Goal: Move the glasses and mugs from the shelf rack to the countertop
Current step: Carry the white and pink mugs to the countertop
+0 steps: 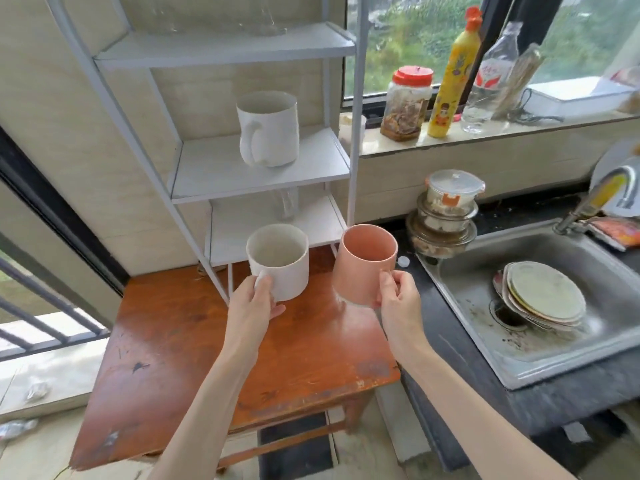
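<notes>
My left hand (254, 303) grips the handle of a white mug (278, 259), held in the air above the wooden table in front of the white shelf rack (263, 174). My right hand (398, 296) holds a pink mug (363, 263) by its handle, just right of the white one and tilted slightly. Another white mug (268, 128) stands on the rack's middle shelf, handle toward me. A clear glass (285, 202) stands on the lower shelf. Clear glassware (266, 15) shows on the top shelf.
The rack stands on a worn wooden table (194, 358). A dark countertop (450, 341) with a steel sink (540, 306) holding dirty plates lies to the right. Stacked glass containers (443, 216) sit at the sink's corner. Bottles and a jar (408, 102) line the windowsill.
</notes>
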Available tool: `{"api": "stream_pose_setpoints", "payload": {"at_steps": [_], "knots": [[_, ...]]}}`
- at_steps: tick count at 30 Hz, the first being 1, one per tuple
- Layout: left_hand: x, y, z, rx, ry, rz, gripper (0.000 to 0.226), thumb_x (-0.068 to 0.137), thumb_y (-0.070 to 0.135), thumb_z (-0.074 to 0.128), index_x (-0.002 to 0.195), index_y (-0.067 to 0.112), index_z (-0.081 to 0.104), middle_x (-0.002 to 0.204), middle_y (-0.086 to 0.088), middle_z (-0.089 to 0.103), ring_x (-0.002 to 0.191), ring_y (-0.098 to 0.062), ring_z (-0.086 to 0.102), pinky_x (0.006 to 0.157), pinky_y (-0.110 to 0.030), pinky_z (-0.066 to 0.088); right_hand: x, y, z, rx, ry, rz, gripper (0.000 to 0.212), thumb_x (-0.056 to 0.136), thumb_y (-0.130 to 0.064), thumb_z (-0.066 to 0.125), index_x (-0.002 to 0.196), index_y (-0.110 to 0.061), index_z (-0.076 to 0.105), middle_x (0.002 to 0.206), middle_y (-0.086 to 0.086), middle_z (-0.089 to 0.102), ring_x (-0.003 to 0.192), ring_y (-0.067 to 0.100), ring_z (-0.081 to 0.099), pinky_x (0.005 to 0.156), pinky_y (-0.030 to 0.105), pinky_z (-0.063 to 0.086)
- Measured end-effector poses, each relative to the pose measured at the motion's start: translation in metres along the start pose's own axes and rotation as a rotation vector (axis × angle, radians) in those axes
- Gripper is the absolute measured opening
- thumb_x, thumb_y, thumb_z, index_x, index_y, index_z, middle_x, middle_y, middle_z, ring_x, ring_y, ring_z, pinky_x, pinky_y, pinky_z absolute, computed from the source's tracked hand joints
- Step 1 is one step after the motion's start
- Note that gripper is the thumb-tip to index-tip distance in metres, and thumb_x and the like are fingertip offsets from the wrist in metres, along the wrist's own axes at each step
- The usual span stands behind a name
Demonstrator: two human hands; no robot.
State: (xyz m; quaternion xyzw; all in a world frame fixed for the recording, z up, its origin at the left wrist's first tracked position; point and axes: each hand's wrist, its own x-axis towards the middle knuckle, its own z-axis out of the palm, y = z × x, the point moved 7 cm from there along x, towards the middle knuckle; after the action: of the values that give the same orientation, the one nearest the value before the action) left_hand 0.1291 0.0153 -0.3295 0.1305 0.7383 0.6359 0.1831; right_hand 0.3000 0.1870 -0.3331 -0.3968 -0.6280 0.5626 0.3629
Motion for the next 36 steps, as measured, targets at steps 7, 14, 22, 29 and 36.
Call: {"api": "stream_pose_setpoints", "payload": {"at_steps": [7,14,22,29,36], "knots": [[-0.105,0.013,0.093,0.096,-0.210,0.076,0.027,0.091,0.022,0.040,0.071,0.008,0.053,0.073,-0.004,0.049,0.075,-0.019,0.052,0.072,-0.040,0.054,-0.068,0.012,-0.165,-0.018,0.194,-0.033,0.011,0.095,-0.023,0.042,0.087,-0.023,0.050,0.075,-0.007,0.052,0.071,0.009,0.049,0.063,0.021,0.041],[-0.247,0.011,0.234,0.067,-0.498,0.074,0.030,0.092,0.018,0.041,0.063,0.013,0.046,0.062,-0.003,0.039,0.061,-0.014,0.044,0.058,-0.027,0.050,-0.166,0.029,-0.363,-0.109,0.442,0.034,0.015,0.095,-0.027,0.044,0.088,-0.016,0.050,0.075,-0.003,0.052,0.074,0.018,0.051,0.069,0.038,0.044],[-0.390,0.017,0.409,0.061,-0.979,0.119,0.026,0.089,0.025,0.044,0.067,0.012,0.047,0.060,0.005,0.044,0.058,-0.003,0.053,0.057,-0.021,0.050,-0.259,0.036,-0.542,-0.058,0.837,0.055,0.016,0.096,-0.018,0.042,0.080,-0.017,0.046,0.066,-0.001,0.045,0.056,0.013,0.043,0.049,0.018,0.039],[-0.499,0.018,0.560,0.031,-1.302,0.126,0.034,0.090,0.025,0.043,0.058,0.017,0.040,0.046,0.018,0.046,0.058,0.000,0.053,0.063,-0.023,0.051,-0.303,0.055,-0.689,-0.098,1.149,0.087,0.014,0.096,-0.019,0.042,0.093,-0.007,0.048,0.067,-0.005,0.046,0.059,0.013,0.046,0.059,0.025,0.039],[-0.569,0.038,0.723,0.001,-1.410,0.153,0.028,0.088,0.021,0.044,0.062,0.012,0.040,0.069,-0.002,0.040,0.070,-0.012,0.051,0.059,-0.019,0.051,-0.283,0.057,-0.828,-0.139,1.326,0.124,0.018,0.095,-0.023,0.043,0.080,-0.015,0.048,0.059,-0.001,0.044,0.049,0.004,0.044,0.059,0.027,0.038]]}}
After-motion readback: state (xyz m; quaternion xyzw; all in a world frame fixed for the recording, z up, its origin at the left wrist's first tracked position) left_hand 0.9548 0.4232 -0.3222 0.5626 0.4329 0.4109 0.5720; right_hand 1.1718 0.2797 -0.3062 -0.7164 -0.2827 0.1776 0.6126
